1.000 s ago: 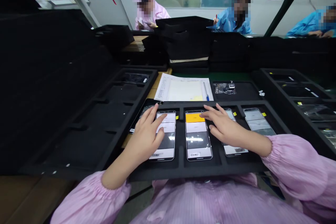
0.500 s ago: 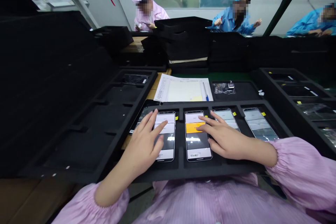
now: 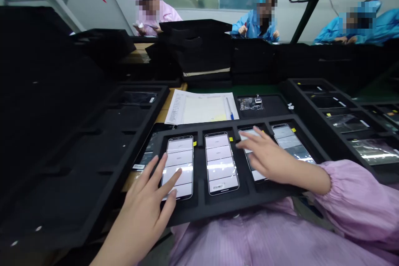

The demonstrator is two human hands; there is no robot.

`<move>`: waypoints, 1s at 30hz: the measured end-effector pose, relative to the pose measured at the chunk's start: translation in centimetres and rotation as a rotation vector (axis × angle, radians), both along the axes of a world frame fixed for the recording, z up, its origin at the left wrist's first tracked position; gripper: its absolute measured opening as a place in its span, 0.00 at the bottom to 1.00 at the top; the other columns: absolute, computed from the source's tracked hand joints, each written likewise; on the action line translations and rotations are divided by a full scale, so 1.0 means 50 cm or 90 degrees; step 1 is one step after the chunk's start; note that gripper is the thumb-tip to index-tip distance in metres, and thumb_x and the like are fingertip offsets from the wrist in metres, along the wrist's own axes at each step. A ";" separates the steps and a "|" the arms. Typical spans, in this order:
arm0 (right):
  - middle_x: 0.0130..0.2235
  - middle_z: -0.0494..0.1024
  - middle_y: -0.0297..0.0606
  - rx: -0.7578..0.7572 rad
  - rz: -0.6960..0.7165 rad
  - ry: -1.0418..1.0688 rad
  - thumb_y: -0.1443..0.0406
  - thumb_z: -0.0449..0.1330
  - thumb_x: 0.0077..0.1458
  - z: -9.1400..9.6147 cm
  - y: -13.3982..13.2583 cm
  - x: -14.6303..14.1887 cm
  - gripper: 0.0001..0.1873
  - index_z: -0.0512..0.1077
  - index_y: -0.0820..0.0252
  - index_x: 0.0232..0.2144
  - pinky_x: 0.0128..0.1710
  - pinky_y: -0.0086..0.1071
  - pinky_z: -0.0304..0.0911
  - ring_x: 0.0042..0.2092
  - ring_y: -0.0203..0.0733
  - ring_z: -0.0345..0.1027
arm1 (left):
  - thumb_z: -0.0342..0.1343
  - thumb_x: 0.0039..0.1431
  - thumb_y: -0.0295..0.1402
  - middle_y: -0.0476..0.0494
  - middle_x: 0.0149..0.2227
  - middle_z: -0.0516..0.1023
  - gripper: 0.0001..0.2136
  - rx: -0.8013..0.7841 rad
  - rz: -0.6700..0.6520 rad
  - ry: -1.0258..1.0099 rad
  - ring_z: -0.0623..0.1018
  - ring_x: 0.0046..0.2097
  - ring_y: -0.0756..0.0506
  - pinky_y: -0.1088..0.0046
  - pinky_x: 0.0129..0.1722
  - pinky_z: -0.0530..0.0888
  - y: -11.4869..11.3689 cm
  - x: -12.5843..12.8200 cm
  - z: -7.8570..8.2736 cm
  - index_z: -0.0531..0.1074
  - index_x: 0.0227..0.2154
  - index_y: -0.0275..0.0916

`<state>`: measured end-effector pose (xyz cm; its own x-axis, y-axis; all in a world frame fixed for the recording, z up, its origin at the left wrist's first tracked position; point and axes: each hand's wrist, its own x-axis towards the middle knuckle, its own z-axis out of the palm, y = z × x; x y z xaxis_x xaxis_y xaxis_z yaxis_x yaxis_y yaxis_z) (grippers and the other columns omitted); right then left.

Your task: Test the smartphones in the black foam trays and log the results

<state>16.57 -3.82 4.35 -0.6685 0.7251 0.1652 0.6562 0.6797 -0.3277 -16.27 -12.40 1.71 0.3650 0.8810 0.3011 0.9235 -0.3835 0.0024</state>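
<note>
Several smartphones lie face up in the slots of a black foam tray (image 3: 201, 205). My left hand (image 3: 148, 199) is open, its fingers spread over the lower part of the leftmost smartphone (image 3: 186, 158); whether a fingertip touches the glass I cannot tell. Between my hands, the second smartphone (image 3: 220, 162) shows a white screen split into bands, with a barcode label near its bottom. My right hand (image 3: 264, 156), open with fingers apart, covers much of the third smartphone (image 3: 257, 176). The fourth smartphone (image 3: 288, 139) lies beyond that wrist. Yellow tabs stick out beside the phones.
Behind the tray lie paper sheets (image 3: 199, 108) with a pen (image 3: 230, 110), and a shallow tray holding a small plastic bag (image 3: 249, 103). Black trays stand at left (image 3: 124, 149) and right (image 3: 330, 99). Stacked black trays (image 3: 199, 50) rise behind; co-workers sit beyond.
My right hand has moved from the second phone to the third. The second phone's orange band and dark areas are now white. My left hand has shifted lower on the first phone. The view has swung right.
</note>
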 end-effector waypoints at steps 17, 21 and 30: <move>0.52 0.76 0.52 0.040 -0.072 -0.055 0.71 0.47 0.59 -0.023 0.000 0.088 0.21 0.66 0.67 0.53 0.68 0.62 0.41 0.69 0.54 0.51 | 0.43 0.65 0.33 0.50 0.72 0.48 0.29 -0.036 -0.055 -0.127 0.54 0.70 0.33 0.42 0.62 0.67 -0.002 0.097 0.037 0.49 0.68 0.59; 0.47 0.79 0.49 0.026 -0.036 -0.038 0.71 0.47 0.60 -0.013 -0.023 0.095 0.18 0.69 0.64 0.49 0.68 0.62 0.40 0.67 0.51 0.56 | 0.44 0.65 0.33 0.53 0.71 0.52 0.28 -0.035 -0.036 -0.173 0.57 0.70 0.34 0.43 0.63 0.65 -0.004 0.117 0.024 0.52 0.66 0.60; 0.51 0.78 0.50 0.059 -0.179 -0.023 0.72 0.47 0.58 -0.013 0.004 0.172 0.18 0.70 0.62 0.47 0.68 0.59 0.46 0.66 0.52 0.59 | 0.44 0.65 0.33 0.62 0.69 0.56 0.27 -0.044 0.028 -0.281 0.58 0.69 0.34 0.36 0.66 0.59 0.003 0.130 -0.012 0.55 0.63 0.70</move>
